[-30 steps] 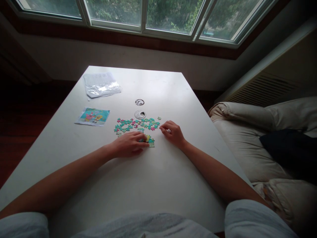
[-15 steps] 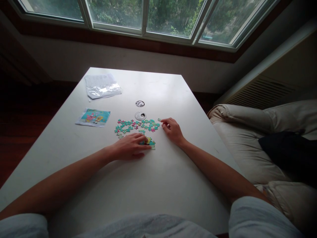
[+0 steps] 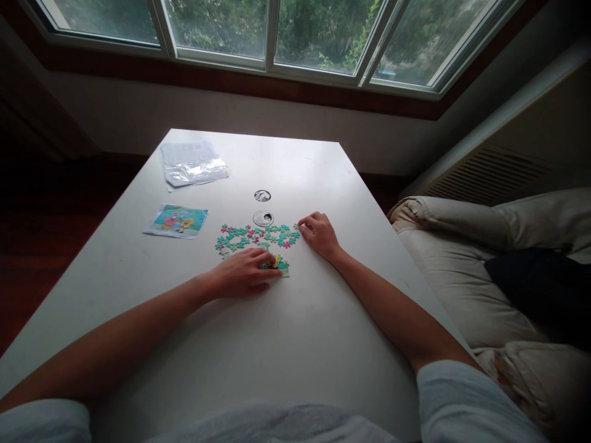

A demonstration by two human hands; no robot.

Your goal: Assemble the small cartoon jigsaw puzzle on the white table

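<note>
My left hand (image 3: 242, 271) lies palm down with its fingers spread over a joined section of a jigsaw puzzle (image 3: 281, 264). Yellow and teal parts of that section show past my fingertips; the rest is hidden under the hand. Just beyond lie many loose jigsaw pieces (image 3: 244, 235), mostly teal with some pink. My right hand (image 3: 321, 235) is at the right end of these pieces. Its fingers are curved, with thumb and index finger apart, and the index fingertip is beside or on a small pale piece (image 3: 296, 226). Whether it touches the piece is hard to see.
Left of the pieces lies a cartoon picture sheet (image 3: 179, 220). Papers and a clear plastic bag (image 3: 194, 165) lie at the table's far left. Two round openings (image 3: 263, 218) are in the white table (image 3: 286, 344). A pale sofa (image 3: 443, 271) stands along the right side.
My right hand has shifted slightly up and left, bringing its fingertips closer over the pale piece. My left hand stays on the joined section. The camera view has tilted a little.
</note>
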